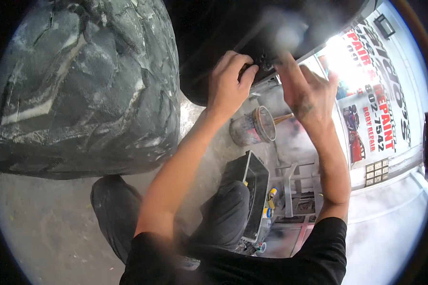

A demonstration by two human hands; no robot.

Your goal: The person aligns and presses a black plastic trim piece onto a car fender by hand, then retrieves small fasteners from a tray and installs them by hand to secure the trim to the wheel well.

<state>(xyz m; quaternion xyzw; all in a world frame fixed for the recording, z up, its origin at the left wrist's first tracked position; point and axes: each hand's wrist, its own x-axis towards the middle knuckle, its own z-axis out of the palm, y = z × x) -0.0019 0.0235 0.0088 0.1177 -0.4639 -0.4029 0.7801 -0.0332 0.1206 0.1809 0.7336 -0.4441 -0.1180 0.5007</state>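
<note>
Both arms reach up to a black panel beside a large chunky-treaded tire. My left hand is curled at the panel's lower part, thumb and fingers bent round something dark that I cannot make out. Just right of its thumb is a small dark fitting on the panel. On that fitting's other side, my right hand is closed near the panel's edge, its index finger against the dark surface. Glare and blur cover the tip of that finger, and whatever it holds is hidden.
On the grey floor stand a stained bucket with a brush-like handle and a black bin. Small cans lie beside the bin, near a metal frame. A printed banner hangs at right. My knees are bent below.
</note>
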